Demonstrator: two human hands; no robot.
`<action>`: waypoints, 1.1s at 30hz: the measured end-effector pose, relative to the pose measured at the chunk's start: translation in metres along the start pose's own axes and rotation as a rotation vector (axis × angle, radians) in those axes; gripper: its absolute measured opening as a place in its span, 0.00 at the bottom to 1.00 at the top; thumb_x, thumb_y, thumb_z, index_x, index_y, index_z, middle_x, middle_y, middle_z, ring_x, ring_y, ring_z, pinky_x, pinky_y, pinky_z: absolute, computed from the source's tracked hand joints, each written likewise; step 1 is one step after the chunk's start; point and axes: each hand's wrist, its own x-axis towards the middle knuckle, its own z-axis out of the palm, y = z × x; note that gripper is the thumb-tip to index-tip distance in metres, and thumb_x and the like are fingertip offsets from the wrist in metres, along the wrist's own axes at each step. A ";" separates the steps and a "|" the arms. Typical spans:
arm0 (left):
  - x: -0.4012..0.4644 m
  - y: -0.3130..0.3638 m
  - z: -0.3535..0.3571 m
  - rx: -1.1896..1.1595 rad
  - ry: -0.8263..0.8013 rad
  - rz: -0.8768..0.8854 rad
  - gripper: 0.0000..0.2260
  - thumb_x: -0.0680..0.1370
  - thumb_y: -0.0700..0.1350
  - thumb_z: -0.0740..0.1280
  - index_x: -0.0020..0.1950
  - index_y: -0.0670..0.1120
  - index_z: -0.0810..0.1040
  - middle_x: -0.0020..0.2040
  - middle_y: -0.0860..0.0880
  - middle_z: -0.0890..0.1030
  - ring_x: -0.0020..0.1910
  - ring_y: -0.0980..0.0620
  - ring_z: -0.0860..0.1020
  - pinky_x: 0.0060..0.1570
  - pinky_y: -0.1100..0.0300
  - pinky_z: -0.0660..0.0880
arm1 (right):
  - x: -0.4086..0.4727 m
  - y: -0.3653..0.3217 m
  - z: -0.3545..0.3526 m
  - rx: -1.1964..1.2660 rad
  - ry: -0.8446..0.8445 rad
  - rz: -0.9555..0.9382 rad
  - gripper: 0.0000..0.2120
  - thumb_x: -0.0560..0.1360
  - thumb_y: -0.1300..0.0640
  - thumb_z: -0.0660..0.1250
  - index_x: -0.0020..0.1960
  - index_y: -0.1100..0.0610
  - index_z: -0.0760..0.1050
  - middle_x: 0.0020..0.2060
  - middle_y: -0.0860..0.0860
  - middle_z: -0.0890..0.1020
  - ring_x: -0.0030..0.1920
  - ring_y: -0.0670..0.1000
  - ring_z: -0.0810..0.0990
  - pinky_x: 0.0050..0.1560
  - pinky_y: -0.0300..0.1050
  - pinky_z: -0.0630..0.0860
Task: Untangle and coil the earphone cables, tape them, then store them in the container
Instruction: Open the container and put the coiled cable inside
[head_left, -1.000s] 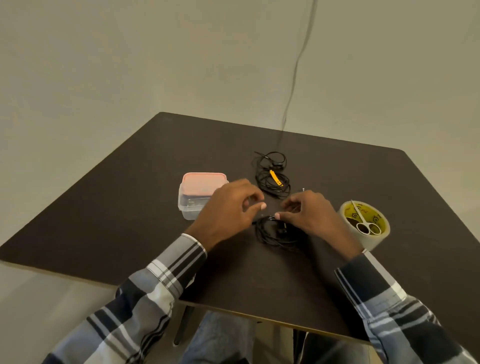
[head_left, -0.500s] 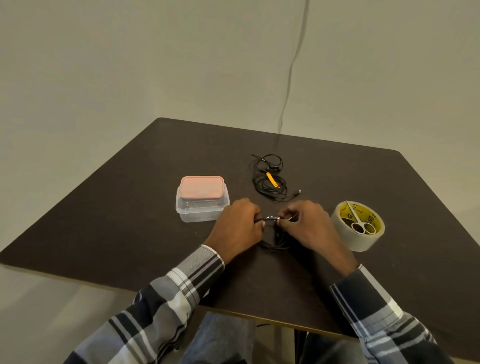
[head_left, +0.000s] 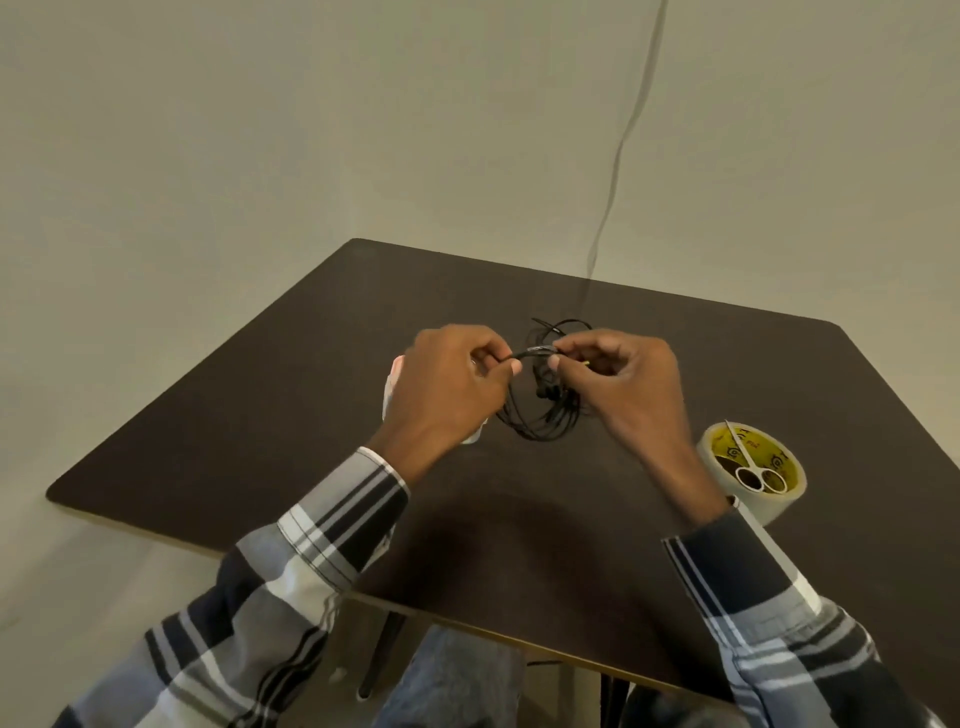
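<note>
Both hands pinch a coiled black earphone cable above the table.

The left hand (head_left: 452, 384) and right hand (head_left: 618, 384) each nip the top of the earphone cable (head_left: 535, 415) between thumb and fingertips, its loops hanging between them. The left hand hides most of the container (head_left: 393, 387); only a pink and clear edge shows. A tape roll (head_left: 753, 473) with small scissors (head_left: 750, 465) inside sits near right. A second cable (head_left: 563, 326) peeks out beyond the hands. The table (head_left: 260, 405) is dark brown against a plain beige wall (head_left: 260, 130), down which a thin wire (head_left: 623, 150) runs.

Container (head_left: 390, 384) mostly hidden behind left hand (head_left: 447, 395), only a sliver near the table's (head_left: 260, 415) left edge. Second earphone bundle (head_left: 558, 328) largely blocked by both hands. Sleeves cut off at frame bottom.
</note>
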 end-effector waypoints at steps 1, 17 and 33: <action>0.002 -0.003 -0.008 0.002 0.017 -0.008 0.03 0.74 0.50 0.74 0.42 0.52 0.84 0.34 0.59 0.81 0.31 0.64 0.78 0.33 0.70 0.74 | 0.004 -0.004 0.007 0.022 0.005 -0.001 0.04 0.72 0.55 0.77 0.46 0.48 0.86 0.37 0.43 0.86 0.37 0.44 0.85 0.39 0.45 0.82; 0.001 -0.066 -0.035 0.119 0.089 -0.229 0.03 0.75 0.47 0.74 0.45 0.48 0.85 0.38 0.54 0.83 0.36 0.60 0.79 0.36 0.69 0.73 | 0.012 -0.008 0.100 0.062 -0.067 0.050 0.03 0.73 0.56 0.76 0.46 0.50 0.86 0.38 0.44 0.86 0.38 0.42 0.85 0.43 0.47 0.84; -0.001 -0.069 -0.027 0.398 -0.116 -0.141 0.06 0.78 0.50 0.70 0.50 0.50 0.84 0.45 0.51 0.85 0.38 0.54 0.78 0.30 0.68 0.64 | 0.016 0.003 0.093 -0.518 -0.294 -0.081 0.07 0.77 0.52 0.70 0.50 0.53 0.85 0.45 0.50 0.87 0.45 0.51 0.83 0.47 0.50 0.82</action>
